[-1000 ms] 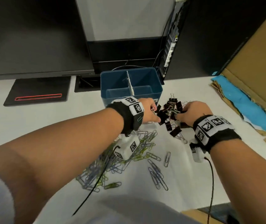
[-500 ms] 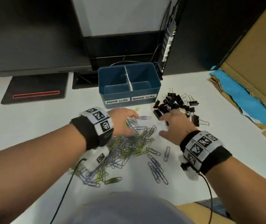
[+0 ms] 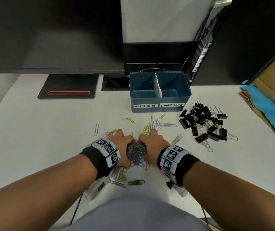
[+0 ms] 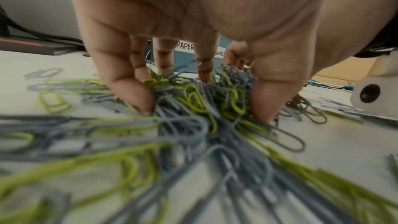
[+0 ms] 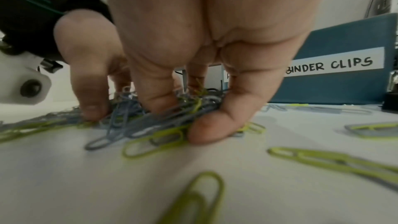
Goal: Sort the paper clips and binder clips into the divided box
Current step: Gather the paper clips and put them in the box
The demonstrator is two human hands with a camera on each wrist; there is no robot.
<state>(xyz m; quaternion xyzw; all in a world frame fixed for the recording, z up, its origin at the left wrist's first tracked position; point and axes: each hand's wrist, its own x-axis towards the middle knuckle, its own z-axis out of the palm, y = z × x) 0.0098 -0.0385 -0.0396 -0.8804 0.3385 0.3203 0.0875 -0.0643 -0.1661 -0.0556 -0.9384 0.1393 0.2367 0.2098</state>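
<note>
A heap of grey and green paper clips (image 3: 136, 152) lies on the white table in front of me. My left hand (image 3: 121, 144) and right hand (image 3: 151, 142) close on it from either side, fingers curled down into the clump. The left wrist view shows my left hand (image 4: 202, 108) with thumb and fingers dug into the clips (image 4: 204, 94). In the right wrist view my right hand (image 5: 185, 115) squeezes the same clips (image 5: 150, 125). The blue divided box (image 3: 158, 110) stands beyond, labelled PAPER CLIPS left and BINDER CLIPS right. Black binder clips (image 3: 201, 120) lie in a pile right of it.
Loose paper clips (image 3: 166, 125) are scattered between my hands and the box. A monitor with a black base (image 3: 68, 89) stands at the back left, and a computer tower (image 3: 233, 47) at the back right. Cardboard with a blue sheet (image 3: 266, 104) lies along the right edge.
Both hands left the binder clip pile by the box, came back toward me over the paper clips, and have now drawn together around a clump of them.
</note>
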